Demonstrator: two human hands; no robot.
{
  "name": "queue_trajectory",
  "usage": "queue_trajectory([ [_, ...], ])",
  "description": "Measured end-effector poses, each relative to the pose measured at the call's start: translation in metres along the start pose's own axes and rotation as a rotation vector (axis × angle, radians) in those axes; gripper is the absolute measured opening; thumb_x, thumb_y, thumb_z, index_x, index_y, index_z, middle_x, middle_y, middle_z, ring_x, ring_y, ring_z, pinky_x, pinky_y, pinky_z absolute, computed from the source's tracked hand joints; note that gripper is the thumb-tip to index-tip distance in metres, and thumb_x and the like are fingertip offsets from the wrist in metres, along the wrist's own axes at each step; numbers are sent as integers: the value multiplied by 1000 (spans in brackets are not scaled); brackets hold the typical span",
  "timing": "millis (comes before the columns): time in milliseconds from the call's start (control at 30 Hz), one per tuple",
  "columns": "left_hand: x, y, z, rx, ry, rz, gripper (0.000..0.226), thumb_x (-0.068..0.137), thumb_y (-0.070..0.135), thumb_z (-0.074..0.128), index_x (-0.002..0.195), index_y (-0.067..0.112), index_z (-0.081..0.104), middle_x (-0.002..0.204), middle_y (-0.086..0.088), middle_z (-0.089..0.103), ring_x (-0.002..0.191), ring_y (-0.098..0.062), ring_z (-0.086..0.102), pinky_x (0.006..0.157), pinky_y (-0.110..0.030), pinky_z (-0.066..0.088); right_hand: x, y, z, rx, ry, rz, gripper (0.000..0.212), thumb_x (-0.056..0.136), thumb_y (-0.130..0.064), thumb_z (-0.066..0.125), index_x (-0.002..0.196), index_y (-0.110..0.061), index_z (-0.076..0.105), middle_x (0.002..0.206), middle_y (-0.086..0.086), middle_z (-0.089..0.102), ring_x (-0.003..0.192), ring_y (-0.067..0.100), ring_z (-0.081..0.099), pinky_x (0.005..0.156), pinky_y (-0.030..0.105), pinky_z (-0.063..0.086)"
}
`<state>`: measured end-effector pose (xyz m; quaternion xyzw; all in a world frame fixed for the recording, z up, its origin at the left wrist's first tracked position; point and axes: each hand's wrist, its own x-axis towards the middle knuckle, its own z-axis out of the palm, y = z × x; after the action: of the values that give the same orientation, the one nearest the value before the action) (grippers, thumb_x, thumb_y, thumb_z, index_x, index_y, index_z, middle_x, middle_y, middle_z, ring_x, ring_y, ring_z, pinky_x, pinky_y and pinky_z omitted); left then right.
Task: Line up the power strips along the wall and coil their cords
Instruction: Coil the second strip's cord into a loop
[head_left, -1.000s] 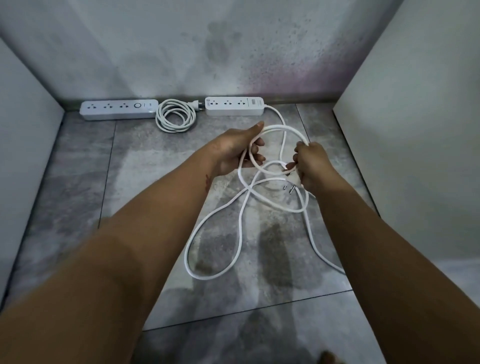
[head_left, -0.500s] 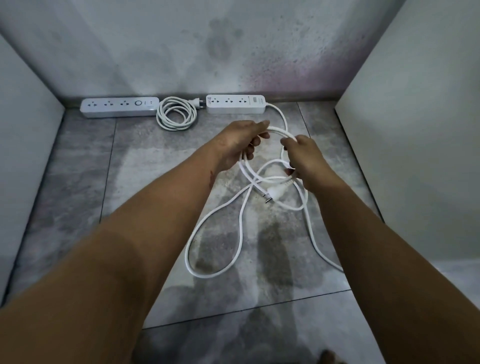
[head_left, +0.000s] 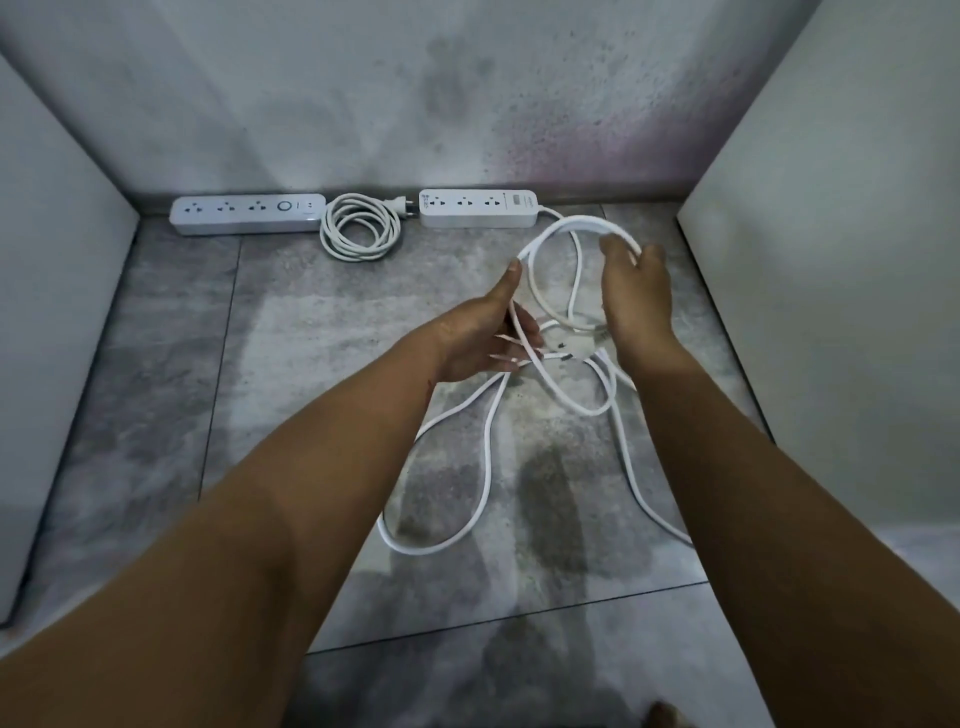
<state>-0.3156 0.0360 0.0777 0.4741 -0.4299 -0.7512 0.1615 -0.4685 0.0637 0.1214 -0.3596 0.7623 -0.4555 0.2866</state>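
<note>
Two white power strips lie end to end against the back wall: the left strip (head_left: 248, 214) with its coiled cord (head_left: 359, 234) beside it, and the right strip (head_left: 478, 208). The right strip's loose white cord (head_left: 540, 280) rises in a loop between my hands and trails in long bends over the floor toward me. My right hand (head_left: 635, 291) grips the top of that loop. My left hand (head_left: 483, 335) is spread, with the cord running across its fingers. The cord's plug (head_left: 563, 347) hangs between my hands.
Pale side walls (head_left: 831, 291) close in the grey tiled floor (head_left: 156, 395) on both sides. A stained back wall (head_left: 467, 104) stands behind the strips. A loose cord bend (head_left: 415, 545) lies on the tile near me.
My right hand has lifted and carried the loop up and to the right, widening it. My left hand has dropped lower and spread its fingers. The plug has shifted toward the right.
</note>
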Motion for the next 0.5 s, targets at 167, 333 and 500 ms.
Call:
queue_trajectory([
  [167, -2, -9, 11, -11, -139, -128, 94, 85, 81, 11, 102, 6, 66, 108, -15, 73, 83, -20, 70, 95, -36, 48, 5, -2, 6, 268, 9, 188, 60, 96, -55, 38, 138, -12, 40, 128, 5, 51, 101, 20, 57, 91, 38, 51],
  [333, 4, -15, 26, -168, -159, -114, 98, 87, 77, -1, 116, 8, 63, 110, -15, 70, 105, -29, 66, 104, -42, 44, 1, -2, 13, 482, -45, 302, 32, 102, -36, 31, 83, -15, 47, 70, -1, 40, 56, 14, 41, 66, 33, 43],
  [500, 10, -10, 35, -315, 12, -38, 83, 95, 67, 3, 113, 12, 63, 103, -7, 68, 86, -22, 63, 81, -36, 49, 2, 1, 15, 412, -75, 268, 34, 102, -30, 32, 76, -15, 48, 67, 2, 45, 59, 17, 47, 66, 33, 43],
])
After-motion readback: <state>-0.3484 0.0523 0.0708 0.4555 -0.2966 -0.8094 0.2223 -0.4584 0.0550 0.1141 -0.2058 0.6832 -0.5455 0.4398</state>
